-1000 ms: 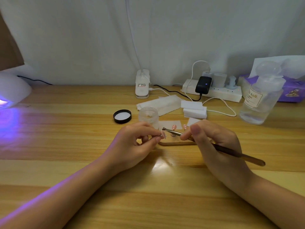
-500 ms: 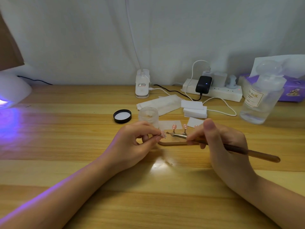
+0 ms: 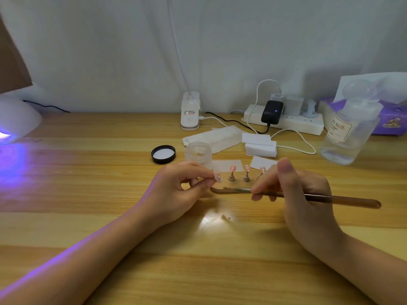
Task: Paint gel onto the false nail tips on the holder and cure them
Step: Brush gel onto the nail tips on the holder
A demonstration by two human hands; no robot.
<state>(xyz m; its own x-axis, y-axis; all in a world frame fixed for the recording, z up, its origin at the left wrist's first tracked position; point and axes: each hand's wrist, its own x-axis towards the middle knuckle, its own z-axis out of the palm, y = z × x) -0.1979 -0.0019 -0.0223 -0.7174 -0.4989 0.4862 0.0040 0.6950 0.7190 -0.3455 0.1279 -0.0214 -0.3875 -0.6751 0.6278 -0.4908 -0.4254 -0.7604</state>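
Observation:
A small wooden holder (image 3: 222,190) lies on the desk between my hands, with pink nail tips (image 3: 232,168) standing on metal pegs. My left hand (image 3: 176,190) pinches the leftmost pink tip (image 3: 217,176) by its peg at the holder's left end. My right hand (image 3: 295,190) grips a brown-handled gel brush (image 3: 343,200), its metal ferrule lying low along the holder's front edge and pointing left. An open clear gel jar (image 3: 198,152) stands just behind my left hand, its black lid (image 3: 163,154) beside it. The white curing lamp (image 3: 15,119) glows purple at far left.
White wipes (image 3: 259,146) and paper lie behind the holder. A clear pump bottle (image 3: 350,130) stands at right, before a purple tissue box (image 3: 392,119). A power strip (image 3: 284,122) with plugs and cables and a clip lamp base (image 3: 190,113) line the wall. A small crumb (image 3: 225,217) lies near me.
My right hand has pulled the brush away from the tip in my left fingers, down and to the right, uncovering the other tips on the holder. My left hand stays put.

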